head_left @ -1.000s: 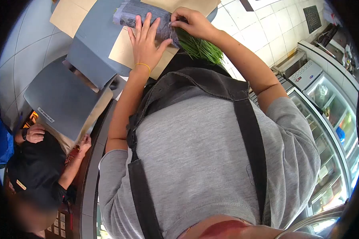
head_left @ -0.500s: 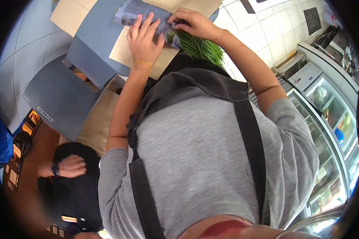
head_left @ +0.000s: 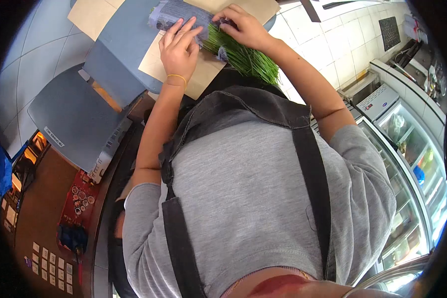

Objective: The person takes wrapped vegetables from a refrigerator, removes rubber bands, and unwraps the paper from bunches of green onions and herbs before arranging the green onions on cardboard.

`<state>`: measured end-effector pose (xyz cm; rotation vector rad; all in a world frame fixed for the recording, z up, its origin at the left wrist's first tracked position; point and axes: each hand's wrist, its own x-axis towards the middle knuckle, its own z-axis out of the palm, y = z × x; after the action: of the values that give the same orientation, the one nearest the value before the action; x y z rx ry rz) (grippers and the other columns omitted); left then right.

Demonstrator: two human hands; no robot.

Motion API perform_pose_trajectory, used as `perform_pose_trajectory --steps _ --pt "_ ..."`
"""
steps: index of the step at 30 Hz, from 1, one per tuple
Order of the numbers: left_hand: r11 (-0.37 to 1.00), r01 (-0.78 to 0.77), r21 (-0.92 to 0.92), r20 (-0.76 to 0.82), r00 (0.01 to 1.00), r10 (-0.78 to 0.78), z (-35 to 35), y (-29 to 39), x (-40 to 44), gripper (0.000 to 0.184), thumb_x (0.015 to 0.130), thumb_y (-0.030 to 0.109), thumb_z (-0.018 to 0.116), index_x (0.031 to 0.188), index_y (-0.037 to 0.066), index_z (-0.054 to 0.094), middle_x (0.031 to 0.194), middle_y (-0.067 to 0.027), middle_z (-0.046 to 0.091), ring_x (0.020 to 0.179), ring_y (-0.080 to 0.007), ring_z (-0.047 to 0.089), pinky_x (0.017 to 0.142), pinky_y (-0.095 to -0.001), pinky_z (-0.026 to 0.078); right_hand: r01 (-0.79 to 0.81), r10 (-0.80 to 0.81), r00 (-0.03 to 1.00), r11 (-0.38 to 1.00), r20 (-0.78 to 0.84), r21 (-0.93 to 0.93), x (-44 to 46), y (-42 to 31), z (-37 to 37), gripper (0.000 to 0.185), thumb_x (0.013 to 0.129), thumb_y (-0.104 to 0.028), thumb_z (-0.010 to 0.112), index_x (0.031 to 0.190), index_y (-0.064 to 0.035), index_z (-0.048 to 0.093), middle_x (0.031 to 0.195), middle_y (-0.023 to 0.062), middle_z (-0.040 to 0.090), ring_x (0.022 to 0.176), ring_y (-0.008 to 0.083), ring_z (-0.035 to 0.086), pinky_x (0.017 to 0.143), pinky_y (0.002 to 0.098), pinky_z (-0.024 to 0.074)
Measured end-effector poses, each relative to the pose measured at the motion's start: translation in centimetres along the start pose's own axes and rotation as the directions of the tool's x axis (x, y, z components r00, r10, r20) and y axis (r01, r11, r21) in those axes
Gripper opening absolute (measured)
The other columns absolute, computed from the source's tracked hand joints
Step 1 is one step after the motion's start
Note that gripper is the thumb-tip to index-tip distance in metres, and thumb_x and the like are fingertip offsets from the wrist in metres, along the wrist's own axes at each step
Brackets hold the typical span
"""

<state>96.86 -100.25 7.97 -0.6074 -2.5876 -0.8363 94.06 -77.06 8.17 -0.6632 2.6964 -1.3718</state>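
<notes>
A bundle of long green stalks (head_left: 251,62) lies partly wrapped in bluish printed paper (head_left: 170,12), its loose ends pointing toward my body. My left hand (head_left: 180,49), with a yellow band at the wrist, rests on the near side of the paper, fingers bent and slightly apart. At the stalks' upper edge, beside the paper, is my right hand (head_left: 241,29), its fingers curled and its thumb apart from the index finger. A torn flap of paper shows on the stalks between the hands. Brown sheets (head_left: 156,62) lie under the bundle.
The blue-grey table (head_left: 121,37) bears another brown sheet (head_left: 94,15) at upper left. A grey chair (head_left: 72,114) stands left of it. At lower left, part of a person in dark clothes (head_left: 121,258) shows beside my arm. Glass-doored fridges (head_left: 407,193) are at right.
My right thumb and index finger have parted from their pinch. More green stalks show between my hands as the paper has come off them. The co-worker has moved mostly out of sight behind my left arm.
</notes>
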Motion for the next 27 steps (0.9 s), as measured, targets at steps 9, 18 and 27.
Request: perform_pose_trajectory --steps 9,18,27 --pt "0.963 0.244 -0.112 -0.027 0.968 -0.248 -0.3 1.5 1.9 0.031 0.074 0.015 0.080 0.104 0.014 0.074 0.105 -0.0077 0.059 0.101 -0.0304 0.054 0.092 -0.0409 0.047 -0.074 0.068 0.996 0.990 -0.052 -0.120 1.0 -0.9 1.4 0.029 0.097 -0.027 0.061 0.126 -0.0250 0.064 0.106 0.0088 0.061 0.093 0.0300 0.066 0.079 0.0408 0.0550" --pt "0.844 0.384 -0.375 0.019 0.913 -0.408 0.2 -0.4 2.0 0.023 0.074 0.006 0.075 0.097 0.012 0.076 0.097 -0.0036 0.062 0.086 -0.0209 0.061 0.077 -0.0340 0.054 -0.033 0.028 0.999 0.985 -0.031 -0.171 1.0 -1.0 1.1 0.031 0.095 -0.028 0.065 0.126 -0.0265 0.065 0.107 0.0085 0.062 0.093 0.0299 0.066 0.079 0.0408 0.0555" --pt "0.856 0.456 -0.246 -0.071 0.872 -0.485 -0.8 0.7 3.0 0.030 0.080 0.004 0.078 0.109 0.013 0.075 0.105 -0.0049 0.054 0.081 -0.0140 0.055 0.072 -0.0276 0.054 0.015 -0.047 0.988 0.977 -0.149 -0.214 2.6 -1.9 2.4 0.036 0.092 -0.037 0.068 0.125 -0.0236 0.064 0.113 0.0103 0.062 0.102 0.0310 0.064 0.083 0.0419 0.0550"
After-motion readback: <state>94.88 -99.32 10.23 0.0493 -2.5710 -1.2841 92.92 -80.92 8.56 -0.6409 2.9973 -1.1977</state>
